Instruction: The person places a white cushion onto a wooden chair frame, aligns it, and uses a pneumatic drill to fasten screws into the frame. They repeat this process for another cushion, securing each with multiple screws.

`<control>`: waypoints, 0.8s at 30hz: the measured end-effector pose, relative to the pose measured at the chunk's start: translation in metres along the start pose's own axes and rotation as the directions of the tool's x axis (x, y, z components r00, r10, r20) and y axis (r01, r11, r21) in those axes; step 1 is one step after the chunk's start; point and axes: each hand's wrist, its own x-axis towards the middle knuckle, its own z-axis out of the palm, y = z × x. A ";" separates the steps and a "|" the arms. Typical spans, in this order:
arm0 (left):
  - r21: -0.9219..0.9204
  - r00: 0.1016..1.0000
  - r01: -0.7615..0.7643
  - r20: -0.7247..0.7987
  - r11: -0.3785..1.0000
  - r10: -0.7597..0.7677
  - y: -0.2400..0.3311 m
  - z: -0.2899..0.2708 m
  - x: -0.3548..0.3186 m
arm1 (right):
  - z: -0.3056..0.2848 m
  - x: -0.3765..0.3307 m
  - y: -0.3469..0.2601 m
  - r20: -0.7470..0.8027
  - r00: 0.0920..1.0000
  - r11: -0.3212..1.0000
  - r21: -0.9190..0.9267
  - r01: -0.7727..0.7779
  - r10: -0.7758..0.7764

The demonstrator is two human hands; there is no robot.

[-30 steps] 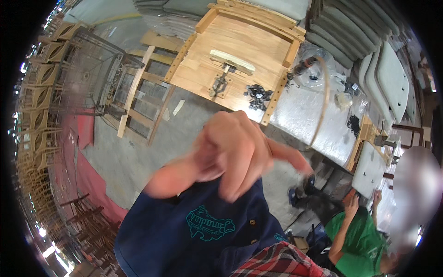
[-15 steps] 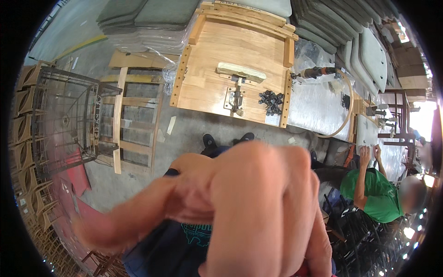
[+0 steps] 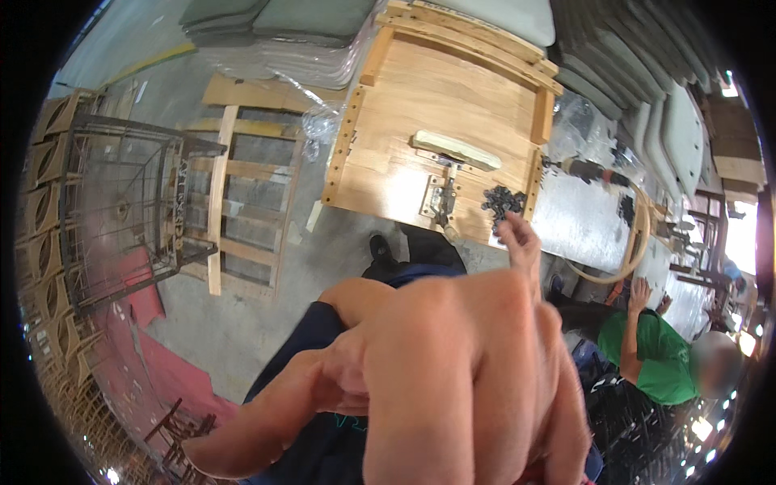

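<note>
My left hand (image 3: 453,356) is raised very near the camera and fills the lower middle. Its thumb stretches out to the left, apart from the bent fingers, whose tips run off the lower edge; nothing shows in it. Beyond it, my right hand (image 3: 522,242) reaches to the near right corner of a wooden workbench (image 3: 388,170), fingers slightly apart beside a heap of small black pieces (image 3: 503,200). Whether the fingertips touch the pieces is unclear. Left of the heap, a metal toggle clamp (image 3: 442,202) is fixed to the bench behind a pale wooden bar (image 3: 457,149).
A power tool (image 3: 594,171) with a beige hose (image 3: 643,234) lies right of the bench. Stacked grey panels (image 3: 299,40) stand behind. A wooden pallet (image 3: 217,194) and a metal wire frame (image 3: 121,210) are at left. A person in a green shirt (image 3: 655,356) works at right.
My right hand has come into view at the heap of black pieces. The view has shifted, so the bench lies farther right and lower. My left hand stays close to the camera.
</note>
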 end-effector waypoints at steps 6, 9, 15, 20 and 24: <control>0.095 0.927 0.187 -0.346 0.978 -0.144 0.030 -0.062 0.053 | -0.004 0.140 -0.089 -0.174 0.976 0.991 0.004 0.136 -0.133; 0.447 0.906 0.231 -0.422 0.864 -0.024 0.046 -0.071 0.063 | 0.017 0.260 -0.131 -0.161 0.962 0.884 0.385 0.266 -0.219; 0.455 0.723 0.629 -0.640 0.630 -0.260 0.024 -0.151 0.057 | -0.054 0.520 -0.099 -0.475 0.880 0.833 0.483 0.270 -0.010; 0.486 0.780 0.504 -0.612 0.714 -0.134 0.029 -0.182 0.052 | -0.116 0.646 -0.086 -0.676 0.718 0.980 0.195 -0.045 0.167; 0.650 0.785 0.433 -0.613 0.624 0.094 0.042 -0.203 0.056 | -0.085 0.639 -0.103 -0.464 0.852 0.908 0.417 -0.032 0.243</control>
